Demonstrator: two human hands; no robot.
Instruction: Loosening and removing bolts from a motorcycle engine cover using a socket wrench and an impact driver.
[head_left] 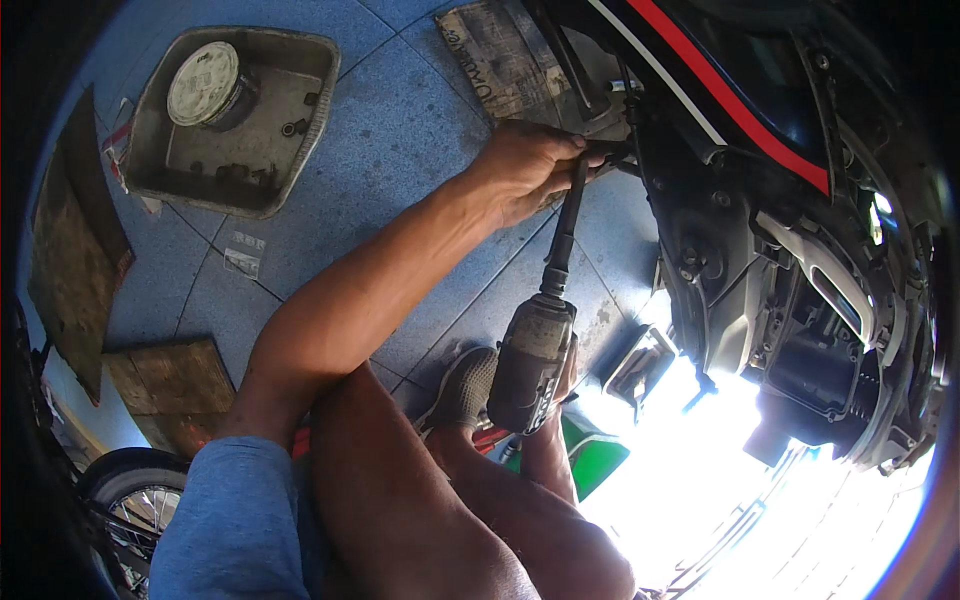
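Observation:
My right hand (568, 372) is wrapped round a black and grey power impact wrench (535, 345), mostly hidden behind its body. A long dark extension (568, 225) runs up from the tool toward the motorcycle (720, 200). At the extension's far end, my left hand (525, 165) is closed, its fingers pinched by a dark part at the motorcycle's lower edge. What these fingers grip is too dark and covered to make out. A red, white and black body panel (740, 95) lies above the motorcycle's exposed frame and metal parts.
A grey tray (325, 75) with a round tub (203, 85) and small metal parts sits at upper left on blue tiles. Flattened cardboard (500, 60) lies near the motorcycle. Wooden boards (175, 385) and a spoked wheel (130, 500) are at left. Glare covers the lower right.

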